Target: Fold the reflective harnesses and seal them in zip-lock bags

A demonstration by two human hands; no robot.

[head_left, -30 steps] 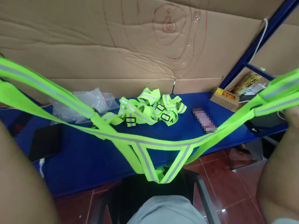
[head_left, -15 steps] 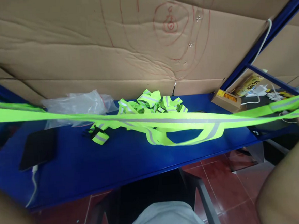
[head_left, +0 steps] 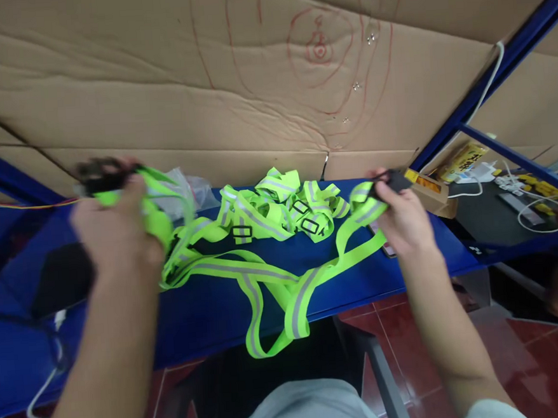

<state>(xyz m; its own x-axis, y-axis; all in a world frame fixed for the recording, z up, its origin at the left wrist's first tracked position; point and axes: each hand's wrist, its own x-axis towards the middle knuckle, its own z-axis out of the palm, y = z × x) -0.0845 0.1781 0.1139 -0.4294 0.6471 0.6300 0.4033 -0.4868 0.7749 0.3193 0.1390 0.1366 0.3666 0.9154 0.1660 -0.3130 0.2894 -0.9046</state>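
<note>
Fluorescent yellow-green webbing, grey-striped: one strap harness [head_left: 300, 296], slung between the person's two hands above the blue table [head_left: 196, 326], its middle loop drooping past the front edge. Whether the band touches the tabletop, I cannot tell from where I stand.

Left hand [head_left: 122, 229]: curled round a gathered bunch of the harness; a dark piece at its fingers, too blurred to name.

Right hand [head_left: 408, 219]: thumb and fingers pinching a black clip [head_left: 394, 183] at the harness's other end, near the small cardboard box [head_left: 433, 197] with something orange inside.

Behind the harness: one heap of like straps [head_left: 263, 218], tangled, with black rectangular buckles.

Left of the heap: one clear plastic bag [head_left: 201, 192], partly hidden. Farther left: one flat black object [head_left: 62, 281], white cable [head_left: 58, 318] beside it.

Backing: cardboard panel [head_left: 133, 111], marked with red curves.

Front: one dark chair [head_left: 384, 380].
</note>
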